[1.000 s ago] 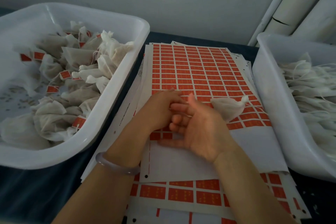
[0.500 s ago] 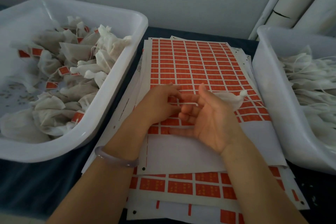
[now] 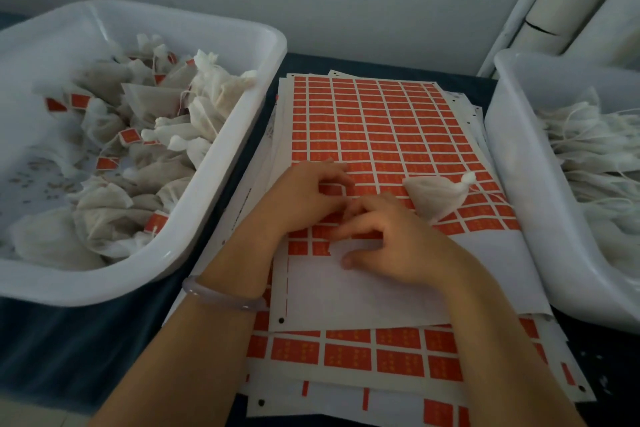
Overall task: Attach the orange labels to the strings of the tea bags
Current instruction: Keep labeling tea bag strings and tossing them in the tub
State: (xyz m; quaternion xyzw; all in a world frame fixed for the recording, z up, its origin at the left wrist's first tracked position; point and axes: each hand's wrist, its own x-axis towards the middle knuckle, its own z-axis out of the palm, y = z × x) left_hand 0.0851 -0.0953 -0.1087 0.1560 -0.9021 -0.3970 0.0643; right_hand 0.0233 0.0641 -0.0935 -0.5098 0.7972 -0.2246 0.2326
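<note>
A top sheet of orange labels (image 3: 381,121) lies on a stack of sheets between two tubs; its near rows are peeled to bare white backing. One white tea bag (image 3: 436,196) lies on the labels, its tied neck and string pointing right. My left hand (image 3: 304,198) rests on the sheet with its fingers bent under, and whether they pinch a label is hidden. My right hand (image 3: 391,239) lies palm down just left of the tea bag. Its bent fingertips touch the nearest row of labels, and its thumb sits apart on the bare backing.
A white tub (image 3: 221,163) at the left holds several tea bags with orange labels on their strings. At the right, another white tub (image 3: 512,191) holds unlabelled tea bags and loose strings. More label sheets (image 3: 346,357) stick out toward me. A wall stands behind.
My right hand has turned from palm up to palm down and dropped onto the sheet. The tea bag that it partly covered now lies in full view.
</note>
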